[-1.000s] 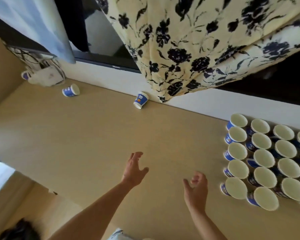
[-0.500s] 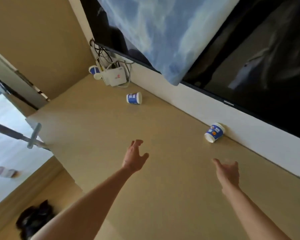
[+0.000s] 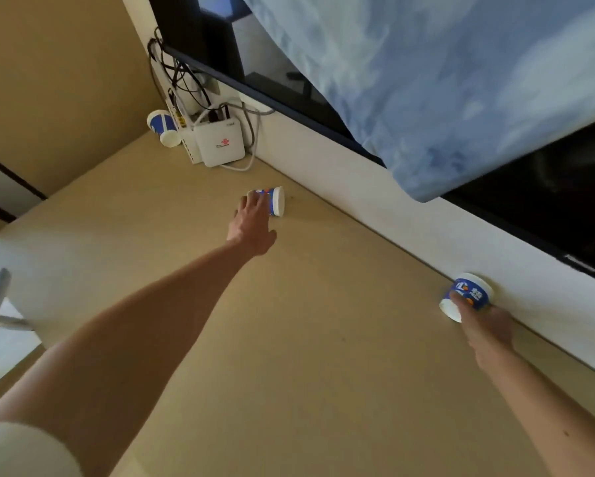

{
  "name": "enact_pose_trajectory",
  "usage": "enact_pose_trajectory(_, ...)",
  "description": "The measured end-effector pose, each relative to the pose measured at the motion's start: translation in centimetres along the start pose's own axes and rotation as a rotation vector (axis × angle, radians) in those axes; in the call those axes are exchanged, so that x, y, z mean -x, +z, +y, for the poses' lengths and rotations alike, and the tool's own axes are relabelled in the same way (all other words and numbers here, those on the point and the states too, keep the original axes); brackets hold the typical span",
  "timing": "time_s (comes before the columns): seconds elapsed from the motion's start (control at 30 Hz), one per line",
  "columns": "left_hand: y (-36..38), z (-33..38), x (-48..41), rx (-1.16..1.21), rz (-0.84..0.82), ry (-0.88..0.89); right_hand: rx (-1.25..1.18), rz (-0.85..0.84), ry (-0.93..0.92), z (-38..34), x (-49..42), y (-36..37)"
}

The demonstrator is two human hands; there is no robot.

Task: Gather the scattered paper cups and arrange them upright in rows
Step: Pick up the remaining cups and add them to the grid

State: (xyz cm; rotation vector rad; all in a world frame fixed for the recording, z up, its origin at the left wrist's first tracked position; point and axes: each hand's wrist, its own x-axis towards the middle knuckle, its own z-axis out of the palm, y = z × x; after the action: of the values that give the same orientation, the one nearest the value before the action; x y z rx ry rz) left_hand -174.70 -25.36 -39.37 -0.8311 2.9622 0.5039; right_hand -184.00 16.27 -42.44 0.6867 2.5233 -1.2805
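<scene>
You are gathering: your left hand (image 3: 253,223) rests on the toppled blue-and-white paper cup (image 3: 276,201) at frame centre, closure not discernible, while your right hand (image 3: 485,325) clasps the second blue-and-white paper cup (image 3: 470,293) at right; next, secure both, lift, and stand them upright.

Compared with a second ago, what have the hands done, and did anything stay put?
Both hands, then empty above the table, reached forward. The left hand now touches the middle cup; the right hand grips the wall cup. Both cups lie on their sides where they were; the corner cup beside the router has not moved either.
</scene>
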Motion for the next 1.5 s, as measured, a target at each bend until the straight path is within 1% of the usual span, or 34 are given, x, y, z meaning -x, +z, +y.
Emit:
enact_pose_trajectory(0.2, 0.7, -0.6, -5.8, -0.180, -0.073, 0.025, -0.032, 0.066, 0.104, 0.0, -2.5, 1.8)
enact_pose_trajectory(0.3, 2.1, -1.4, -6.5, -0.213, -0.107, 0.035, -0.016, 0.111, 0.099, -0.1, -3.4, 2.4)
enact_pose_trajectory(0.43, 3.4, -2.1, -5.3, -0.201, -0.047, 0.094, -0.013, 0.087, 0.093, -0.5, -3.1, 2.7)
enact_pose_trajectory(0.53, 3.3, -1.5, -3.3, -0.079, -0.028, 0.076, -0.037, 0.064, 0.089, -0.9, -2.0, 2.6)
enact_pose_trajectory(0.7, 2.8, 1.6, 1.9, 0.283, -0.028, -0.051, -0.094, 0.024, 0.058, -1.4, 0.6, 2.5)
enact_pose_trajectory(0.8, 2.5, 4.4, 6.1, 0.512, -0.046, -0.042, -0.129, -0.003, 0.062, -1.3, 3.0, 1.6)
enact_pose_trajectory(0.87, 2.6, 6.2, 9.2, 0.586, -0.079, -0.020, -0.139, -0.026, 0.053, -1.1, 4.8, 0.9)
enact_pose_trajectory(0.97, 3.0, 9.2, 13.7, 0.643, -0.154, -0.008, -0.162, -0.067, 0.027, -0.3, 7.8, -1.0)
enact_pose_trajectory(1.1, 3.9, 13.4, 19.3, 0.683, -0.211, 0.024, -0.192, -0.126, -0.034, 2.8, 11.5, -5.0)
enact_pose_trajectory(1.37, 6.5, 22.8, 29.9, 0.728, -0.329, 0.147, -0.331, -0.149, -0.089, 12.2, 14.2, -15.9)
enact_pose_trajectory(1.5, 8.0, 28.3, 34.9, 0.724, -0.329, 0.177, -0.424, -0.167, -0.111, 16.8, 14.6, -21.6)
